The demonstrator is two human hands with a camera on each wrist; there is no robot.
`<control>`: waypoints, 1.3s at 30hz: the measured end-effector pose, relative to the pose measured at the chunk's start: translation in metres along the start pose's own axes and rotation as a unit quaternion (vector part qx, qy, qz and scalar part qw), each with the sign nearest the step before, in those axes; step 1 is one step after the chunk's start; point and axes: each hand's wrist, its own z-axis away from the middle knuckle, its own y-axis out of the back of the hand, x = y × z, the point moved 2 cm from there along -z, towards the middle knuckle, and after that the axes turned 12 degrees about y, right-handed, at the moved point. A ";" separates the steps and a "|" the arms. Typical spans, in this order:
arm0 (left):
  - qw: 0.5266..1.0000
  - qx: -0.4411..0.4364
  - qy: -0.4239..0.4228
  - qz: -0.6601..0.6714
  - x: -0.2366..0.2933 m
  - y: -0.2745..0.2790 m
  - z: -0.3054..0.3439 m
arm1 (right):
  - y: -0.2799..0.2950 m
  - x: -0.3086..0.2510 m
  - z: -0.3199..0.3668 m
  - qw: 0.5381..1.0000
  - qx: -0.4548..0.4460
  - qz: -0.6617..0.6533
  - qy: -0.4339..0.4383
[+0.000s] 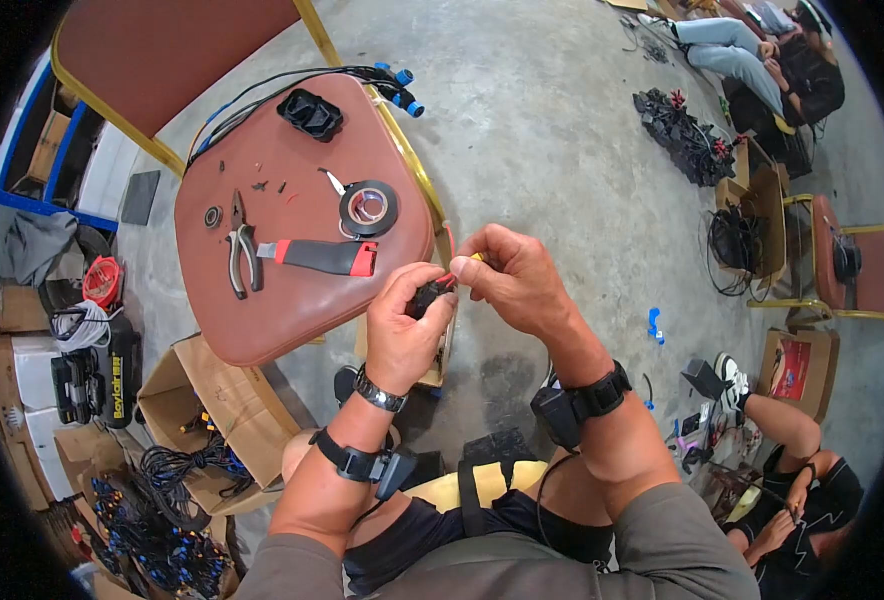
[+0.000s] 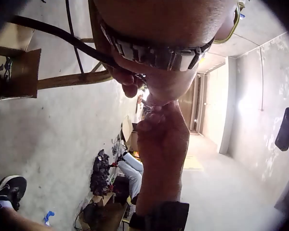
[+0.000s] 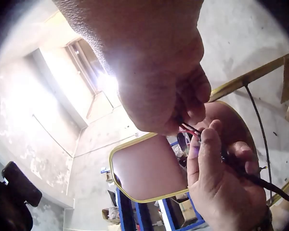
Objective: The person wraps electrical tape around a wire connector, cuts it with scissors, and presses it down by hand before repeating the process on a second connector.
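The fingers (image 1: 410,282) of the left hand (image 1: 400,330) are curled tight round a small black connector (image 1: 425,298). They hold it in the air just off the front edge of the chair seat (image 1: 262,325). The right hand (image 1: 522,280) pinches thin red wires (image 1: 446,279) at the connector's end between thumb and fingertips. Only the head view shows the seat's load: pliers (image 1: 241,250), a red-handled knife (image 1: 318,256) and a roll of black tape (image 1: 368,207). The right wrist view alone shows the pinch from below, with the red wires running from the right fingertips to the left thumb and a black cable (image 3: 260,182) trailing out of the left palm. In the left wrist view a watch (image 2: 159,54) and the wrist fill the top, hiding the connector. A speck of yellow at the right fingertips is too small to identify.
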 end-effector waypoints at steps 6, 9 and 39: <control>1.000 0.001 0.011 -0.011 0.004 -0.001 0.000 | -0.002 -0.010 0.000 0.997 -0.029 0.066 0.019; 0.999 -0.002 0.010 -0.035 -0.001 -0.002 0.000 | -0.005 -0.004 0.001 0.998 -0.035 0.053 0.027; 0.997 -0.012 0.066 -0.026 -0.007 -0.001 0.007 | 0.001 0.020 -0.010 0.971 0.128 -0.186 -0.082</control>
